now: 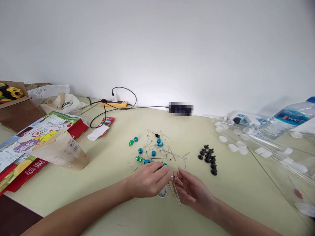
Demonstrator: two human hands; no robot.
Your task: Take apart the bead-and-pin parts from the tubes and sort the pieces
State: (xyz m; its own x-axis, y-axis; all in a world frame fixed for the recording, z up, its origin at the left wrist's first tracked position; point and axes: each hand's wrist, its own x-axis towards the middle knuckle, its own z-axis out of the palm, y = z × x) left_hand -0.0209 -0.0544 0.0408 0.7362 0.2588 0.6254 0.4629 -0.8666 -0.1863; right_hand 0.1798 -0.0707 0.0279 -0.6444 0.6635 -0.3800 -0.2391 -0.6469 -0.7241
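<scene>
My left hand (149, 180) rests on the pale green table (115, 183), fingers pinched on a small blue metal knob (164, 165). My right hand (190, 188) sits just beside it, fingers closed round a thin L-shaped hex key (176, 192) whose tip meets the knob. A small white round piece (162, 192) lies under the left hand. Beyond the hands are several loose hex keys (169, 152), blue knobs (153, 153) and green knobs (131, 142). A heap of black screws (209, 159) lies to the right.
Printed leaflets (31, 141) and a tipped plastic cup (61, 152) lie at left, with a cardboard box (14, 105) behind. A yellow power strip (113, 104) with black cables sits at the back. White caps (232, 147), clear tubes and a water bottle (290, 119) fill the right side.
</scene>
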